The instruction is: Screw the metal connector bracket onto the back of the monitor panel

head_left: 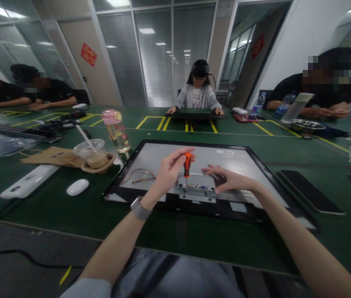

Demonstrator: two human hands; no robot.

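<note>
My left hand (170, 169), with a grey watch on its wrist, is closed on the orange and black handle of a screwdriver (187, 165). The screwdriver stands upright, its shaft pointing down at a silver metal bracket (197, 198) with a row of connector ports. Fingers apart, my right hand (229, 180) rests at the right side of this bracket, thumb near its edge. Beneath both hands a flat display panel (234, 155) with a black frame lies back side up on the table. A few thin coloured wires (144, 179) run across its left part.
Left of the panel are a white mouse (77, 187), a white power strip (29, 182), an iced drink cup (91, 153) and a pink-lidded bottle (116, 130). A black phone (310, 191) lies at the right. Several people sit around the green table (150, 236).
</note>
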